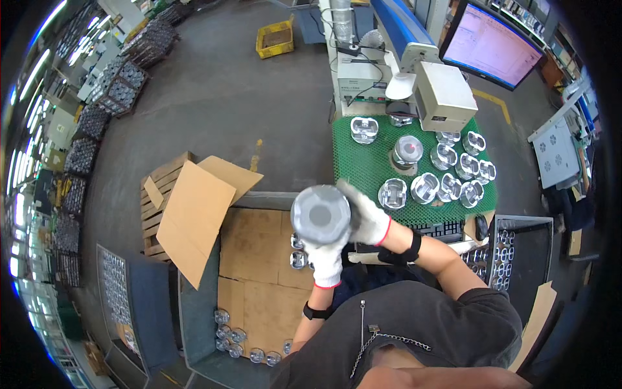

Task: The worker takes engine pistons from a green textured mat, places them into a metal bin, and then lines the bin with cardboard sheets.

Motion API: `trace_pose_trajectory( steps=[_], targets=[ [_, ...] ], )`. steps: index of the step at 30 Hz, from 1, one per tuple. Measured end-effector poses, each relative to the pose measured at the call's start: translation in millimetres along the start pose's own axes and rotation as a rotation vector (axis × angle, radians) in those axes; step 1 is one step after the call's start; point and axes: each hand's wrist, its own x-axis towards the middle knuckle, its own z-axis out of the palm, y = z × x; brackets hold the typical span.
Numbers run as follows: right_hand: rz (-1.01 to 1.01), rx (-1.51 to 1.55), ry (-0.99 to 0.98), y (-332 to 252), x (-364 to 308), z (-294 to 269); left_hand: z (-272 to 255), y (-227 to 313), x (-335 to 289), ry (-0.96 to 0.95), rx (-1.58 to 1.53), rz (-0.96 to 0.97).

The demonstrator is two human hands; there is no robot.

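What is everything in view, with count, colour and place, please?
Held piston: one, grey, centre
Mat: one, green, upper right
Mat pistons: about twelve, silver, on the mat
Machine head: one, white, above the mat
Monitor: one, black-framed, top right
Keyboard: one, black, below the mat
Mouse: one, black, right of keyboard
Near bin: one, grey, lower left
Near-bin pistons: several, silver, inside it
Cardboard sheets: several, tan, mostly at the near bin
Pallet: one, brown, left floor
Side bins: at least two, grey, lower left and right
Tub: one, yellow, floor, top centre
Crated parts: many, grey, far left
Left hand: one, white-gloved, touching the held piston
Right hand: one, white-gloved, beside it
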Motion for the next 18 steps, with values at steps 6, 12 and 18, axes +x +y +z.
trace_pose_trajectory(
  steps=[6,12,18],
  targets=[
    [-0.103,-0.478,-0.009,-21,-18,-43,0,53,28,-0.100,0.265,0.234],
    [-0.553,-1.521,0.195,-49,-76,-59,50,41,40,-0.512,0.779,0.183],
    [-0.242,-0.144,0.343,-15,-124,-183,117,-38,84,-1.220,1.010,-0.051]
  ],
)
